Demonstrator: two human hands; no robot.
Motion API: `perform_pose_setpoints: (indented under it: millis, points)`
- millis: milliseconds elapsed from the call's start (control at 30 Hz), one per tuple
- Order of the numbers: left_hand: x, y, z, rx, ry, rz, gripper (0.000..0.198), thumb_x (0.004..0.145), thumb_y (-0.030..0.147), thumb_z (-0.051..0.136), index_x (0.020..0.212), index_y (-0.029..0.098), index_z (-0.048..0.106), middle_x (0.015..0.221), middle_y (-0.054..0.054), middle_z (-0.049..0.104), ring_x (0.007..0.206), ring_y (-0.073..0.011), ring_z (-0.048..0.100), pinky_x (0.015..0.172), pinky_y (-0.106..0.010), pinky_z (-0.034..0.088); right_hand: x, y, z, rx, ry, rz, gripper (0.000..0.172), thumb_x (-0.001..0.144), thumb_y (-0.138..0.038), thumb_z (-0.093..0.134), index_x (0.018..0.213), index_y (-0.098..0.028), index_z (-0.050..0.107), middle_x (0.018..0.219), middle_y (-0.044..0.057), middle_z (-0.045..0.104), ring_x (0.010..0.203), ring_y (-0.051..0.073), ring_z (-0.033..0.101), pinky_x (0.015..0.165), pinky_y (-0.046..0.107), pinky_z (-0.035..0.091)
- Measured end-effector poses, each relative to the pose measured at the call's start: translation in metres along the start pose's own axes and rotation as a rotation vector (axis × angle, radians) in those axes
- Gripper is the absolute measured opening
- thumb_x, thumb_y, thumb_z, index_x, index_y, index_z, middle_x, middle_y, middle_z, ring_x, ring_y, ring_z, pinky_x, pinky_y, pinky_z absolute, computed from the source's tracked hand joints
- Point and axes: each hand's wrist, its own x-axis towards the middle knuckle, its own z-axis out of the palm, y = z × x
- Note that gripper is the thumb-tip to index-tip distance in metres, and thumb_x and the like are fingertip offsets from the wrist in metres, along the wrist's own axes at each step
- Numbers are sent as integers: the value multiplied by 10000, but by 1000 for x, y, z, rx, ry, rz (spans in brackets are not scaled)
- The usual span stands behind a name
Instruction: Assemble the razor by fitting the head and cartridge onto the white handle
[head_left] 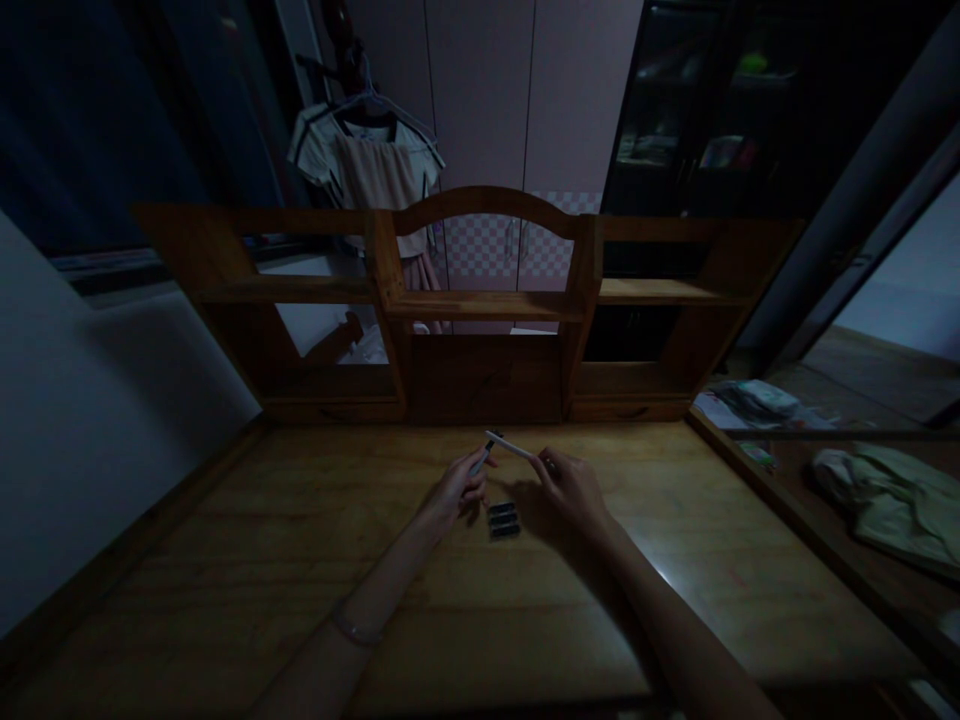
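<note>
My left hand (460,486) is closed around a slim light-coloured stick (478,463) with a dark upper end. My right hand (573,486) pinches a thin white stick (511,445), which slants up to the left. The far end of the white stick meets or crosses the dark end of the other one; I cannot tell if they are joined. Below and between my hands, a small clear case (504,521) with three dark rows lies on the wooden desk (360,620). The room is dim, so the exact kind of both sticks is unclear.
A wooden shelf unit (487,305) rises along the desk's back edge, with small drawers at its base. White wall (97,400) borders the left side. Beyond the right edge lies a pale cloth (907,500). Clothes on a hanger (375,165) hang behind the shelf.
</note>
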Motion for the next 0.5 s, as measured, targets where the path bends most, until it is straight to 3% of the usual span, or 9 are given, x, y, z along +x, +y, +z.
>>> perform_pose_setpoints:
  millis: [233,500]
  points:
    - [0,0,-2,20,12,-30,342,843,510,464,886,184,559,450,120,169,308,-43,167,378,-177,361,2,11,-1,-37,159,75,366,946,-442,371,827,-181,598,670,32,631,581,143,568,551,229,322]
    - [2,-3,-3,15,-9,-6,359,845,515,451,881,180,573,443,122,147,308,-45,151,399,-192,391,0,3,0,-1,23,-48,353,941,-433,396,804,-187,608,676,31,630,591,133,570,558,224,332]
